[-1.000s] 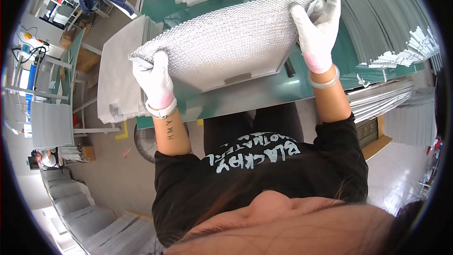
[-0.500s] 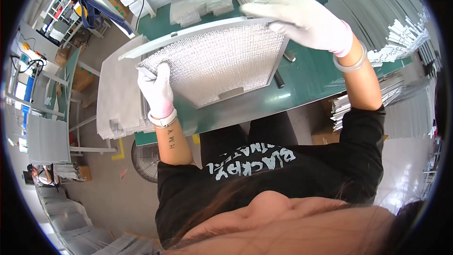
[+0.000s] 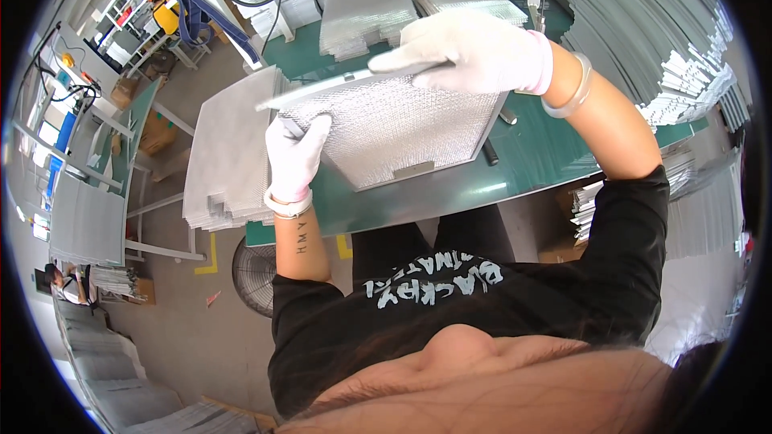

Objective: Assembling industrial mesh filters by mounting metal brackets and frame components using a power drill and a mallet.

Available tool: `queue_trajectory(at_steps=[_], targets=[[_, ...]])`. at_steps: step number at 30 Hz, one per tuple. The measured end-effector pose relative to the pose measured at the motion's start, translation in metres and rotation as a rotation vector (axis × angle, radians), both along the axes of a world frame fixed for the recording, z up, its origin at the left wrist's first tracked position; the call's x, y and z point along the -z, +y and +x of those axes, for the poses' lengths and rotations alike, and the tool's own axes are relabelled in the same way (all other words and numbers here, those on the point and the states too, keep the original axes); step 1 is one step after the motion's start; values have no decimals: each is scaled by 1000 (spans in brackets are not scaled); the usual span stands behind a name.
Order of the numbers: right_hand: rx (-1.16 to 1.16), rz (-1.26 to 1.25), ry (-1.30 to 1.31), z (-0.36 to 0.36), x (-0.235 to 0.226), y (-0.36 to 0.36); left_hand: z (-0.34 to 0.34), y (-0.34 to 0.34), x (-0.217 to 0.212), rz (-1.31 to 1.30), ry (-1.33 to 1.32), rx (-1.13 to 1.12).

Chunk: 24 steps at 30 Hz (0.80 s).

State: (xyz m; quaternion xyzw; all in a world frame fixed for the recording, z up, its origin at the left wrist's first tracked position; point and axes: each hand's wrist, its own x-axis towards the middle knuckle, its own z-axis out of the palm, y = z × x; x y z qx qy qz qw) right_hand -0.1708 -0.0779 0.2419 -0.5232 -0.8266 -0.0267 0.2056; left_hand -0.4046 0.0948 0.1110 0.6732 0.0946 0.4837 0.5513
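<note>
A silvery mesh filter panel (image 3: 410, 133) with a thin metal frame stands tilted up over the green table. My left hand (image 3: 292, 157), in a white glove, grips its left edge, the thumb on the mesh face. Along the top edge runs a pale metal frame strip (image 3: 310, 92), whose left end juts past the mesh. My gloved right hand (image 3: 482, 52) holds this strip right of its middle, fingers over the top and thumb on the near side. A dark tool handle (image 3: 490, 153) lies right of the panel, partly hidden by it.
Flat mesh sheets (image 3: 229, 149) are stacked at the table's left end, and more mesh stacks (image 3: 366, 16) stand at the back. Long grey metal strips (image 3: 643, 24) are piled at the right. The green table (image 3: 547, 169) ends just before my body. A floor fan (image 3: 256, 273) stands below left.
My right hand has slid left along the top strip, its thumb now in front. The strip's raised left end sits closer to the mesh. The whole view has shifted slightly.
</note>
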Motion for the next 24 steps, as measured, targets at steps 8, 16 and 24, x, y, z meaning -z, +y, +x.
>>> queue_trajectory(at_steps=[8, 16, 24], targets=[[-70, 53, -38, -5, -4, 3, -9, -1, -12, 19, 157, 95], [-169, 70, 52, -19, 2, 10, 6, -8, 8, 237, -210, -101], [-41, -46, 13, -19, 2, 18, 24, -14, 0, 197, -440, -360]])
